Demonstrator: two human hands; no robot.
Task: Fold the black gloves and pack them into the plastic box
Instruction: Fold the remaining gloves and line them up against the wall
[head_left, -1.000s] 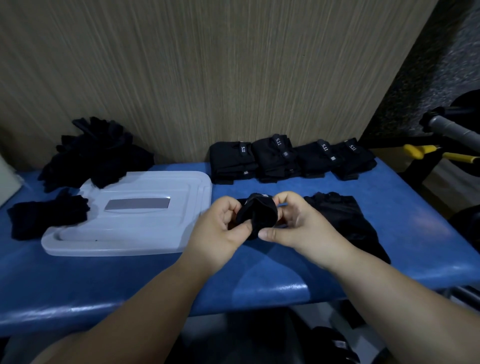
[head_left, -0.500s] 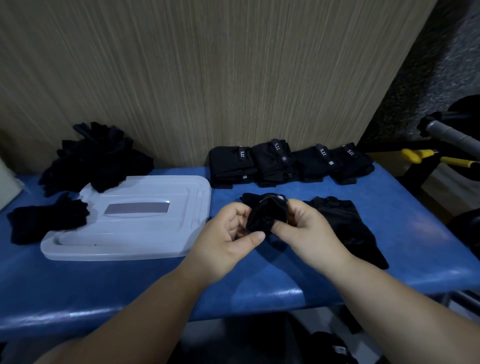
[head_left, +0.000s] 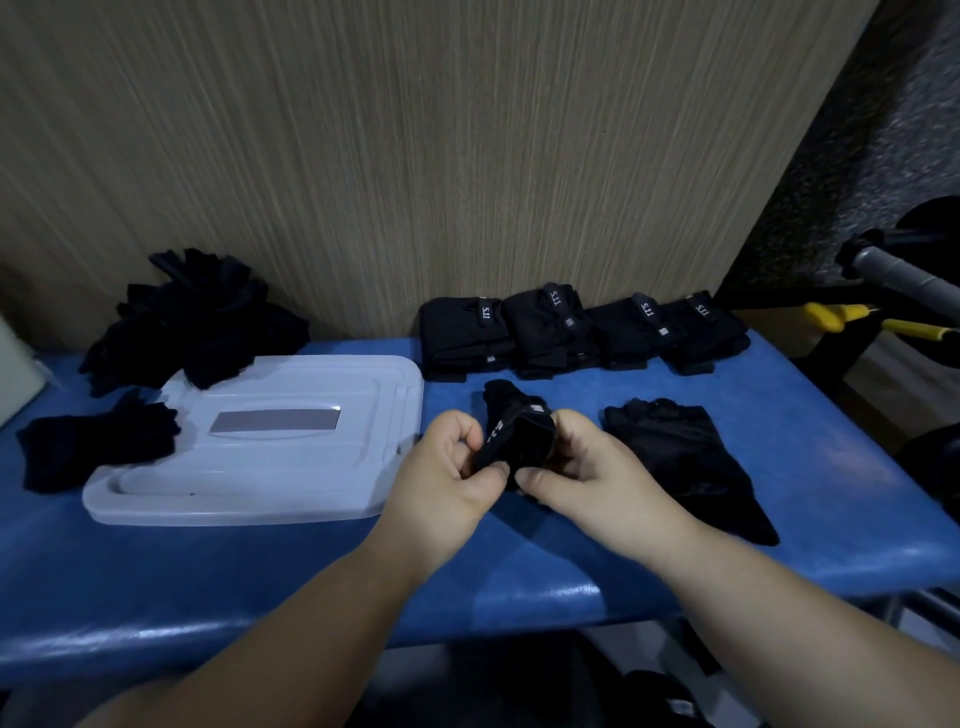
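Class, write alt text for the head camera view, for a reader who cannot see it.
A left hand and right hand grip a black glove above a blue table. Four folded glove bundles line the wall behind; a white plastic lid lies left.

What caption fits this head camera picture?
Left hand and right hand fold a black glove above a blue table, beside a plastic lid and folded gloves.

wall (head_left: 415, 156): beige, fine vertical stripes | bench (head_left: 208, 571): blue, padded, set against wall | right: dark speckled floor (head_left: 883, 130), grey bar (head_left: 898, 275), yellow handles (head_left: 831, 318) | light: dim, faint sheen on bench front
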